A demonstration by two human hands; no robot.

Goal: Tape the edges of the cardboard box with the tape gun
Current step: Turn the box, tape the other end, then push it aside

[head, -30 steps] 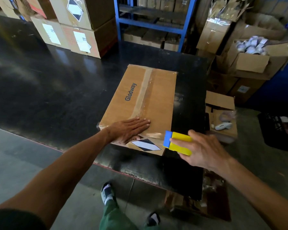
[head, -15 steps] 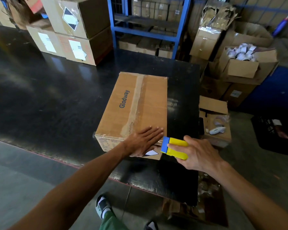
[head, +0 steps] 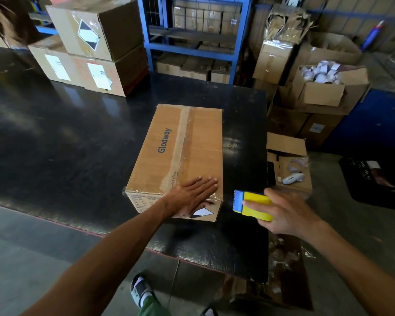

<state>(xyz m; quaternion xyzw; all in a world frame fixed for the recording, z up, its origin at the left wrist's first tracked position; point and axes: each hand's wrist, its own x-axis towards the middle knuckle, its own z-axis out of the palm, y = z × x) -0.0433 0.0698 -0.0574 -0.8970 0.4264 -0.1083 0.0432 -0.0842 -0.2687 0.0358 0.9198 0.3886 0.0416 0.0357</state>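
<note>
You have one brown "Glodway" cardboard box (head: 178,156) on the black surface (head: 66,144), your left hand (head: 193,197) flat on its near-right corner. Your right hand (head: 283,213) grips one yellow-and-blue tape gun (head: 252,204) just right of that edge, with open surface left.

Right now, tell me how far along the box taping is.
Done: a strip of tape runs along the top seam of the cardboard box, and clear tape wraps the near top edge. In hand: the left hand lies flat on that near edge, while the right hand holds the tape gun just off the box's right corner, not touching it. Left: the long right edge shows no tape I can see.
</note>
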